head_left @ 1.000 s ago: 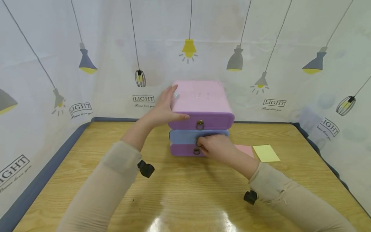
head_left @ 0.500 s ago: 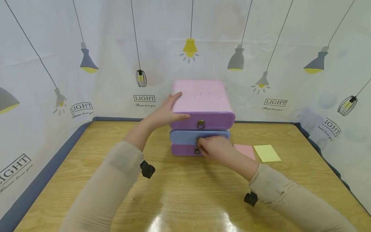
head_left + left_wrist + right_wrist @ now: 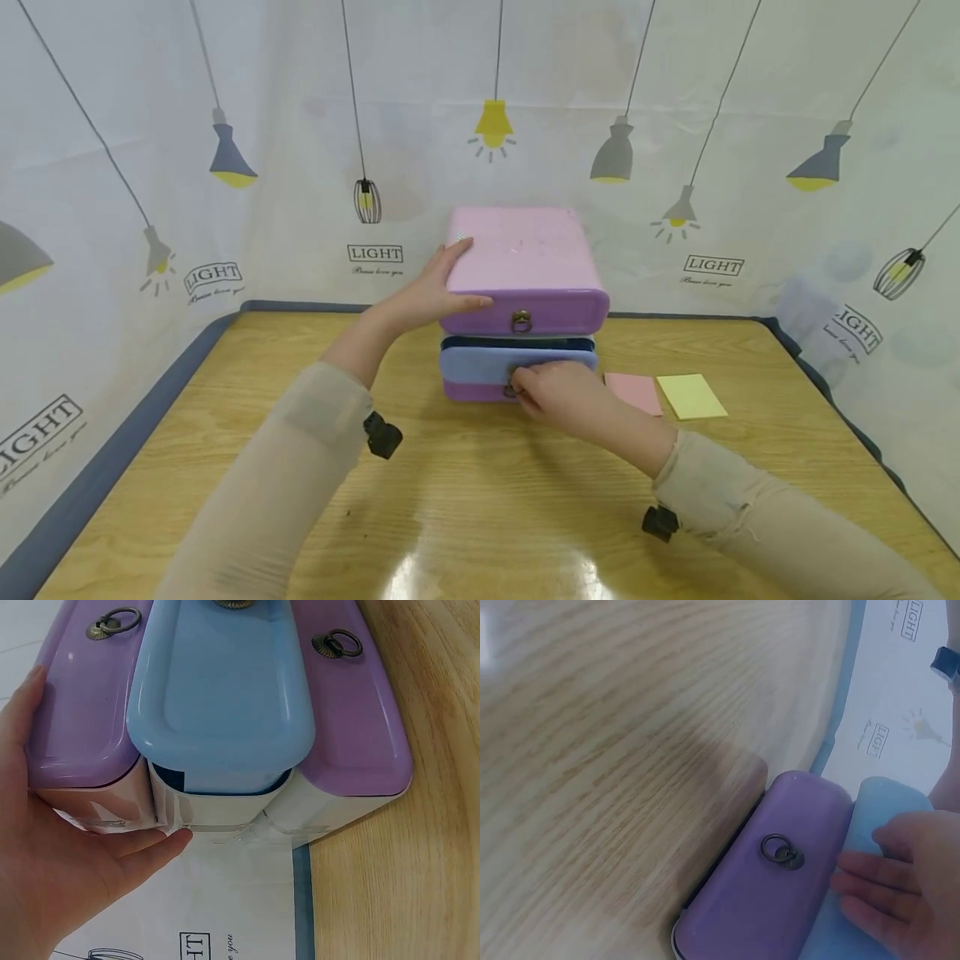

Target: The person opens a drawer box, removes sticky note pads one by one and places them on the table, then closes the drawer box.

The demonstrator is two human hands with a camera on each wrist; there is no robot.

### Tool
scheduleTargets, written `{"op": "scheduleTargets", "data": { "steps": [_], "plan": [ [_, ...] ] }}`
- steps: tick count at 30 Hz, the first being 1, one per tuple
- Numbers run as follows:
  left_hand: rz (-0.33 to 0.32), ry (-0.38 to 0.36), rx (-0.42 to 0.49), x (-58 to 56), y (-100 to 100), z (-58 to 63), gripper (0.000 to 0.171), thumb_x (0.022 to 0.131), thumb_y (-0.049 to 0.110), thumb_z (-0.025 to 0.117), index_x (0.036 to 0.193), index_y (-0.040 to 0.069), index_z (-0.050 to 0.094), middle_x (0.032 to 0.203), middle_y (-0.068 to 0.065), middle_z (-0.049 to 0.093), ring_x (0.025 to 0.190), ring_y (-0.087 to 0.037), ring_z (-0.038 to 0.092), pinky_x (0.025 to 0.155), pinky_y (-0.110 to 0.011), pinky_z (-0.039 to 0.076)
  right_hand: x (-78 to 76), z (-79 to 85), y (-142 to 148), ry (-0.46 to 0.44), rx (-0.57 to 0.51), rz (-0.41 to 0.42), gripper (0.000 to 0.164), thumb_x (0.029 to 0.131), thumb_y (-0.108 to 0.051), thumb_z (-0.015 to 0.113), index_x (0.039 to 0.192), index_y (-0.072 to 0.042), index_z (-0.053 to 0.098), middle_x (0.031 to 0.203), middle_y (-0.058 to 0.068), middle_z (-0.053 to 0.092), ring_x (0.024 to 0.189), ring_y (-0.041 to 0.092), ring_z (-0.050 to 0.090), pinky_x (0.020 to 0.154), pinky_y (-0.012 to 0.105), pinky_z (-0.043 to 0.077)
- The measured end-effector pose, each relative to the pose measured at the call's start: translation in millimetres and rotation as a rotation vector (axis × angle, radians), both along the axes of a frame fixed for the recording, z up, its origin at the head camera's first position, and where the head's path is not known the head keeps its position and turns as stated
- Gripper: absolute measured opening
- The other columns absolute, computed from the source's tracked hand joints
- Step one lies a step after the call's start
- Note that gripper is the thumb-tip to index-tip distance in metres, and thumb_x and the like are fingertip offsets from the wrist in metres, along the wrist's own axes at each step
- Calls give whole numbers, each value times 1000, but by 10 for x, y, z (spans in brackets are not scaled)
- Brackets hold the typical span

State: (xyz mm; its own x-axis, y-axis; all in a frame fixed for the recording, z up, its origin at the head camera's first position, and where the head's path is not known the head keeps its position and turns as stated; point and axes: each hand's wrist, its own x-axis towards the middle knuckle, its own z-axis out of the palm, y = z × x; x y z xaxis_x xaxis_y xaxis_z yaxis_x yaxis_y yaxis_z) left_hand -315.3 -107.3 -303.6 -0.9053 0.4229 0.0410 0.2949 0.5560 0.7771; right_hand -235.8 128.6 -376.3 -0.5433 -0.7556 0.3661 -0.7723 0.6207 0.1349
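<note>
A small three-drawer chest with a pink top point(image 3: 525, 250) stands at the back of the table. Its blue middle drawer point(image 3: 472, 364) is pulled partway out, showing a dark gap behind the front. My right hand point(image 3: 566, 393) pinches this drawer's ring pull, mostly hidden by the fingers. Against the chest's upper left side rests my left hand point(image 3: 420, 296), thumb on the front of the purple top drawer point(image 3: 558, 311) and fingers extended along the side. The purple bottom drawer point(image 3: 352, 705) sits closed, its brass ring point(image 3: 776, 847) hanging free.
To the right of the chest, a pink sticky note pad point(image 3: 633, 393) and a yellow one point(image 3: 692, 397) lie on the wooden table point(image 3: 480, 500). A lamp-printed cloth backdrop point(image 3: 300, 167) rises behind and along both sides.
The blue drawer has slid out toward me with my right hand on its ring, opening a gap at its top. Early on, my left fingers shifted slightly on the chest's side.
</note>
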Motion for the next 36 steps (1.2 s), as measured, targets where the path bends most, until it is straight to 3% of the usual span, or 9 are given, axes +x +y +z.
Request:
{"op": "scheduleTargets", "data": {
  "steps": [8,20,36],
  "plan": [
    [-12,-25,-27,-5,-20,10,98,83,51,72,157,34,10,163,-7,-9,146,-22,-15,114,-59,3,117,33,-1,-21,38,49,21,84,-11,71,75,-14,52,60,-7,49,49,7,43,44,23,37],
    [-18,-27,-18,3,-20,7,98,83,48,72,157,32,9,162,-8,-10,147,-26,-12,113,-60,6,284,-8,35,-58,51,86,24,85,-11,71,73,-15,50,60,-7,49,50,6,45,44,23,39],
    [-9,-25,-8,0,-18,-3,98,82,48,72,157,33,10,163,-7,-7,148,-27,-5,113,-61,11,499,-10,-1,105,27,115,30,79,-9,73,68,-13,45,56,-5,46,46,10,45,40,28,36]
  ]
}}
